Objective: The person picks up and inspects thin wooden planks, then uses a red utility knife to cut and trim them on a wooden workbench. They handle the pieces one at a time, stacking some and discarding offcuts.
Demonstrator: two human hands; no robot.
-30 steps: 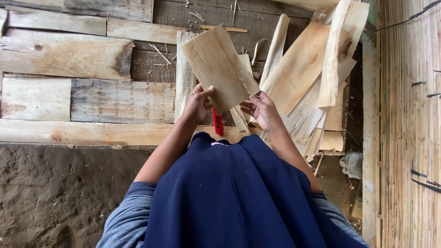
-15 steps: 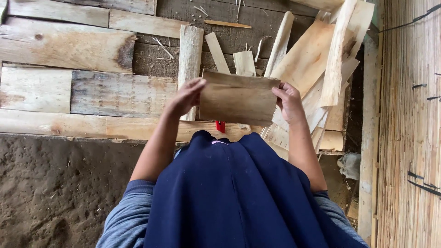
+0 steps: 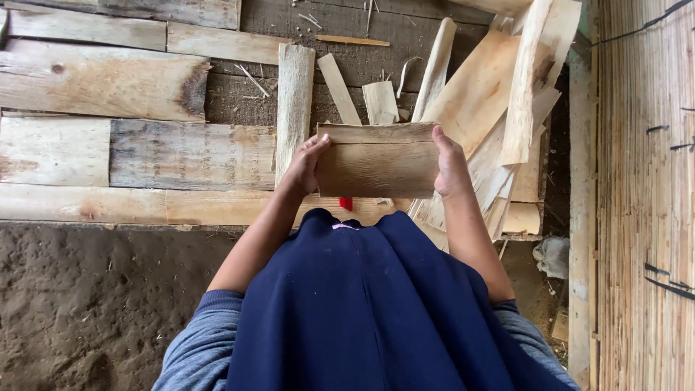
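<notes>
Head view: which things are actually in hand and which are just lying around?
In hand:
- thin wooden sheet, held level by its two ends
- left hand on its left end
- right hand on its right end

Lying about:
- pile of thin wood sheets at right
- upright wood strip
- weathered planks at left
- red object, mostly hidden
- bamboo wall

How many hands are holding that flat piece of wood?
2. The left hand grips the left edge of the wood piece; the right hand grips its right edge. No other hands show.

Wood sheet [image 3: 376, 161], a second ago tilted upright, now level between both hands
</notes>
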